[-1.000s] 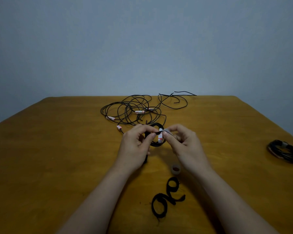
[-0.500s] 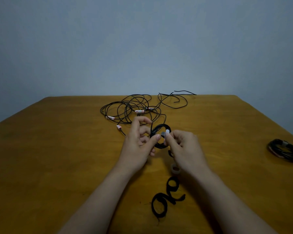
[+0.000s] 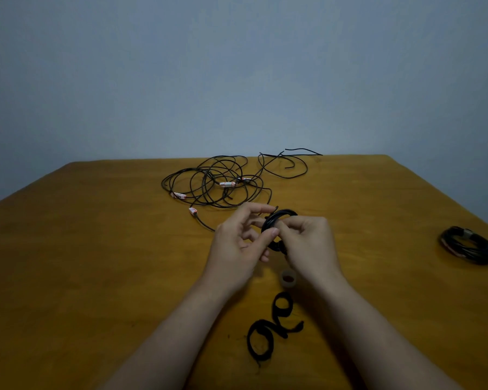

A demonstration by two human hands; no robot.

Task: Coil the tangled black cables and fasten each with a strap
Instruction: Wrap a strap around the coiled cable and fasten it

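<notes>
nearest, loose black straps [image 3: 273, 330] lie curled on the table [image 3: 82, 277], w/ a small tape roll [image 3: 288, 278] just beyond. next, both hands hold a small cable coil [image 3: 279, 218] btwn them: left hand [image 3: 237, 249] pinches its near edge w/ thumb, right hand [image 3: 307, 243] fingers curled round its rt side. another bundled coil [image 3: 468, 244] lies well apart, far rt. tangled cables [image 3: 217, 184] at the back.

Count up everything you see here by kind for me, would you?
Cable coils: 2, held coil, coil at right
Tangled cable pile: 1
Curled black strap: 1
Small tape roll: 1
Total: 5
</notes>
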